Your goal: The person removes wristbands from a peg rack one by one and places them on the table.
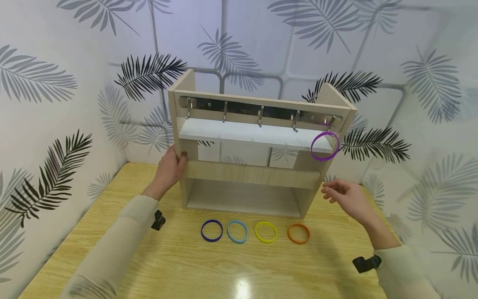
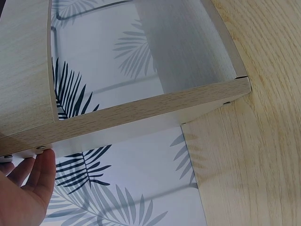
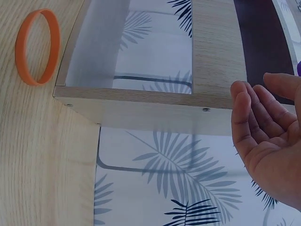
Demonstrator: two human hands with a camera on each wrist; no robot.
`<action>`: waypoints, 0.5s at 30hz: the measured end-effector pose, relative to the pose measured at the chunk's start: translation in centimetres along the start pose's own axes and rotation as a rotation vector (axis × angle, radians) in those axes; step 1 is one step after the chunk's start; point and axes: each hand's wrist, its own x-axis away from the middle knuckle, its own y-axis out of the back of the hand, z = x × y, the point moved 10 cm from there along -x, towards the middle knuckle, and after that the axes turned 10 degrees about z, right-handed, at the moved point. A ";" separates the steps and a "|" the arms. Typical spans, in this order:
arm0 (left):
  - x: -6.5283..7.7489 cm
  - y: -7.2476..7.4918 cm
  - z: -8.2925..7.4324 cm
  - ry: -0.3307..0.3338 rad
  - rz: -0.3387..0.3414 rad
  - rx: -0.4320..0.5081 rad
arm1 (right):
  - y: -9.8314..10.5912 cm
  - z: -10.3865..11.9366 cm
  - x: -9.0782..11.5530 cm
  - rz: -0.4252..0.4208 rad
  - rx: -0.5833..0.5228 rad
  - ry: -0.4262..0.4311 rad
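Observation:
A small wooden shelf unit [image 1: 254,173] stands on the table, with a metal strip of several hooks [image 1: 260,116] along its upper front. My left hand [image 1: 169,168] grips its left side panel, thumb at the front edge; in the left wrist view, fingers [image 2: 44,172] lie against the outer face. Off the right side, my right hand [image 1: 345,199] is held with loosely bent fingers and nothing in them. A purple wristband [image 1: 314,154] hangs at the rightmost hook. On the table before the shelf lie wristbands in dark blue [image 1: 211,239], light blue [image 1: 237,241], yellow [image 1: 266,241] and orange [image 1: 298,242].
The wood-grain table [image 1: 209,274] reaches back to walls with leaf-patterned paper [image 1: 250,50] behind and at both sides. A white inner board [image 1: 239,131] runs across the shelf below the hooks. Dark small devices [image 1: 367,263] sit at the wrists.

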 end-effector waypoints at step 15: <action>-0.1 0.1 -0.3 -0.009 -0.014 -0.014 | 0.0 -0.4 0.2 0.004 -0.003 0.000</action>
